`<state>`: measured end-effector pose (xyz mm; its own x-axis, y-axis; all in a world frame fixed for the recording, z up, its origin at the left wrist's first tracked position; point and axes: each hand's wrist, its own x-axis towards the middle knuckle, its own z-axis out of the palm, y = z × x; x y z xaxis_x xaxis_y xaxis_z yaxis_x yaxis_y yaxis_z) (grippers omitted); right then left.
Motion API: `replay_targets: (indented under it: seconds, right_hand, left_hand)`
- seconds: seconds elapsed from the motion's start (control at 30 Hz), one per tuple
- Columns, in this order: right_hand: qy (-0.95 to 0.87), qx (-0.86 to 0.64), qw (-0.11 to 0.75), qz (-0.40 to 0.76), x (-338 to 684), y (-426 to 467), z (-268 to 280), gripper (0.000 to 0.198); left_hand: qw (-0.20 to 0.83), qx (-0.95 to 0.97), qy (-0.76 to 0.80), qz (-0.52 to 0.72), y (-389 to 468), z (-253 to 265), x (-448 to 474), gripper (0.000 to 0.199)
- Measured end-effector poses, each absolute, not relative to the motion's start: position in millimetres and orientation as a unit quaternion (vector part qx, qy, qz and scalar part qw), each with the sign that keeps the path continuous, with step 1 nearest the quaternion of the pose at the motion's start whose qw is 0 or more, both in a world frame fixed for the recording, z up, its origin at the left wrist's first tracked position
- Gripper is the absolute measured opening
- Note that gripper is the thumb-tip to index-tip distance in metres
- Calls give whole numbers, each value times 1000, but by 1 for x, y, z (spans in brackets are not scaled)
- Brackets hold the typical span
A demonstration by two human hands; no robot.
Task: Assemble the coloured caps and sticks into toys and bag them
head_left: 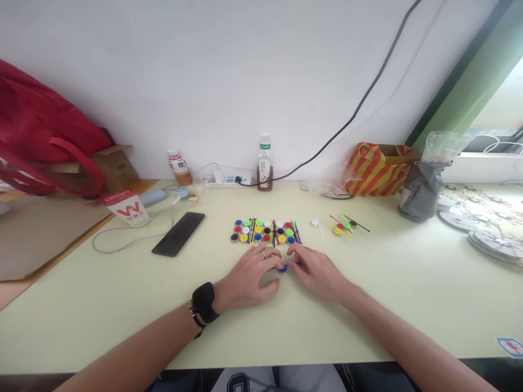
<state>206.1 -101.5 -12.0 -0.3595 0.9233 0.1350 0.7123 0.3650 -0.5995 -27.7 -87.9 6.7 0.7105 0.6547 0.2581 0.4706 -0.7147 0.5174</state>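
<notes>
A small round piece with a blue top and clear sides (283,269) lies on the table between my hands. My left hand (255,275) has its fingers curled over it, with the index fingertip at its edge and the thumb a little lower. My right hand (316,269) is bent in a pinch just to the right, where a thin blue stick (298,263) shows partly between the fingers. Just beyond my hands are rows of round pieces (267,231) in several colours, with bundles of thin coloured sticks (274,233) between them. My fingers hide the front of these rows.
More round pieces and sticks (342,225) lie to the right, beside a white piece (314,222). A black phone (178,234) rests at left near a cable and a red-and-white box (126,207). Bottles (265,166), a power strip (229,177) and a striped bag (378,169) line the wall.
</notes>
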Motion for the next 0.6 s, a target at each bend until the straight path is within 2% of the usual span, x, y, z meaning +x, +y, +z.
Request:
replay_targets:
  seconds: [0.17, 0.37, 0.4, 0.5, 0.6]
  right_hand:
    - [-786, -511, 265, 225, 214, -106, -6, 26]
    - [-747, -553, 306, 207, 214, -110, -4, 56]
    - [-736, -560, 310, 218, 213, -110, -3, 57]
    - [-737, -530, 286, 306, 213, -111, 1, 39]
    - [-734, -445, 258, 444, 215, -111, 8, 60]
  left_hand:
    - [331, 818, 361, 303, -80, 5, -31, 23]
    - [343, 784, 390, 340, -75, 2, -32, 24]
    - [341, 785, 391, 340, -75, 2, -32, 24]
    - [335, 786, 391, 342, -75, 0, -32, 24]
    - [330, 787, 393, 343, -73, -1, -33, 25]
